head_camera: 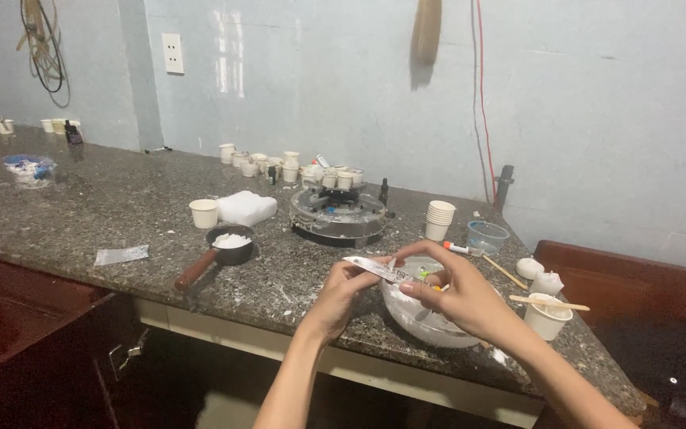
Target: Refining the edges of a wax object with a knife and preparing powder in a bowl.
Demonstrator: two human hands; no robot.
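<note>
Both my hands hold a small flat white packet [380,270] with coloured print, above a clear plastic bowl [422,326] at the counter's front edge. My left hand [341,292] pinches the packet's left end. My right hand [450,287] grips its right end from above, fingers curled over it. The bowl sits partly hidden under my hands, with a whitish content inside.
On the granite counter [105,206]: a small black pan with wooden handle [220,253] holding white flakes, a white block [246,207], a round stove [337,214], a stack of paper cups [438,219], a cup with a wooden stick [548,314], many small cups along the wall.
</note>
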